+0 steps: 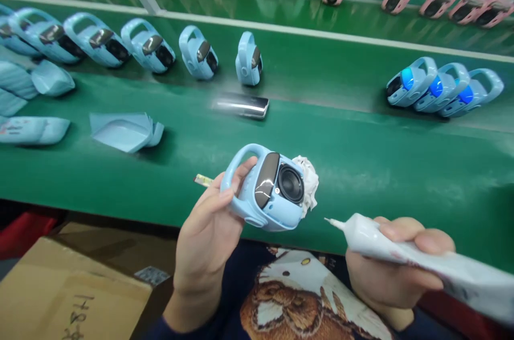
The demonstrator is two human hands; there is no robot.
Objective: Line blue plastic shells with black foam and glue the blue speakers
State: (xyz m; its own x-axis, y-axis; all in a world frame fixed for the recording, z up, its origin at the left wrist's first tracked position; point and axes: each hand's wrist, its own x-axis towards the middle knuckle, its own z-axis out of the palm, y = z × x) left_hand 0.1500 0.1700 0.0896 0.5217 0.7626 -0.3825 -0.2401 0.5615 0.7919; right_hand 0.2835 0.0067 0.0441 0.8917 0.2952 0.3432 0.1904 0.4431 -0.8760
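- a dark navy long-sleeved top (225, 297) covered the torso and arms
- a large chest print (293, 297) showed a brown furry animal on white
- a navy cuff (171, 326) closed at the wrist
- the left hand (204, 227) and right hand (391, 270) were bare
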